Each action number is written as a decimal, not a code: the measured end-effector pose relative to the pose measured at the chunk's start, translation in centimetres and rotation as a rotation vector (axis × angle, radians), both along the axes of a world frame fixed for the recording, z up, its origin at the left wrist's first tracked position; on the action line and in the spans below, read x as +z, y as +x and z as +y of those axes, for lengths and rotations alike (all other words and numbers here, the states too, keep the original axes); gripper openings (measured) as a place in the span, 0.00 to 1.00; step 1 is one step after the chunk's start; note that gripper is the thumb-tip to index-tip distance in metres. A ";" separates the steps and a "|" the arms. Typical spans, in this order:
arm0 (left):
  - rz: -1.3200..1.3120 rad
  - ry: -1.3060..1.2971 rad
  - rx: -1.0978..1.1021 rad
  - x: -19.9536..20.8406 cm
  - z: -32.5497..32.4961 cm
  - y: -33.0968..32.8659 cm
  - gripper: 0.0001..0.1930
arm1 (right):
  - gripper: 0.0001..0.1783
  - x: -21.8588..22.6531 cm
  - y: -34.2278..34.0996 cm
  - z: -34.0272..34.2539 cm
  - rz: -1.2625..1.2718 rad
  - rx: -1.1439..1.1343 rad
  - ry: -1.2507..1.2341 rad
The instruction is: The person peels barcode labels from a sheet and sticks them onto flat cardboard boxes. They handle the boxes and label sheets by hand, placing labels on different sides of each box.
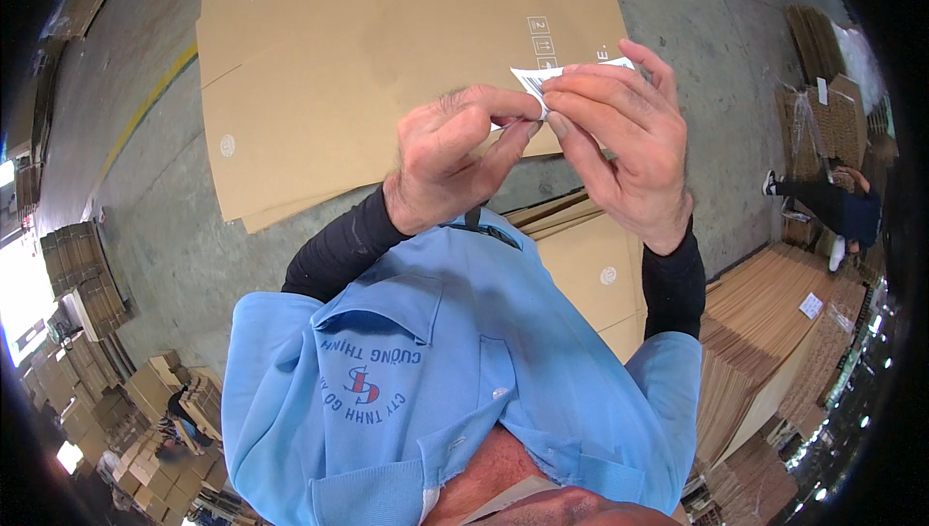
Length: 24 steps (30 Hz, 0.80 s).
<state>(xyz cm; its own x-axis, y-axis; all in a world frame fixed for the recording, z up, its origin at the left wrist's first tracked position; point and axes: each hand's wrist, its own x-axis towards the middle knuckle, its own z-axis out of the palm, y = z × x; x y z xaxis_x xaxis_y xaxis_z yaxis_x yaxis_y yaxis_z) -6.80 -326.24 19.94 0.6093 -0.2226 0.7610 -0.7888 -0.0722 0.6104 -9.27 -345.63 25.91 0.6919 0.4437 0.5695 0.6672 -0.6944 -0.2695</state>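
Observation:
Between my two hands is a small white label (pixel 527 77) with dark printing, partly hidden by my fingers. My left hand (pixel 455 144) pinches its lower left part between thumb and forefinger. On the other side, my right hand (pixel 624 124) grips the label with thumb and fingertips, its little finger sticking out. Both hands are held close together above a large flat brown cardboard sheet (pixel 368 71), which carries printed symbols and white round marks.
Under my right forearm lie more flat cardboard sheets (pixel 590 284). A tall stack of cardboard (pixel 764 332) stands to the right, with a person (pixel 842 202) beyond it. Stacked cartons (pixel 160 458) fill the lower left. A yellow line (pixel 145 120) crosses the concrete floor (pixel 184 245).

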 end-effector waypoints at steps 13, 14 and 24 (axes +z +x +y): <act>0.566 -0.226 -0.051 -3.0 0.3 2.3 0.09 | 0.09 -5.2 4.0 -0.5 0.347 -0.159 1.174; 0.590 -0.271 -0.005 -3.3 0.6 3.1 0.08 | 0.09 -5.2 5.0 -0.9 0.336 -0.144 1.278; 0.647 -0.653 0.322 -12.8 14.8 15.2 0.08 | 0.19 -1.6 15.8 -1.9 0.231 -0.131 1.735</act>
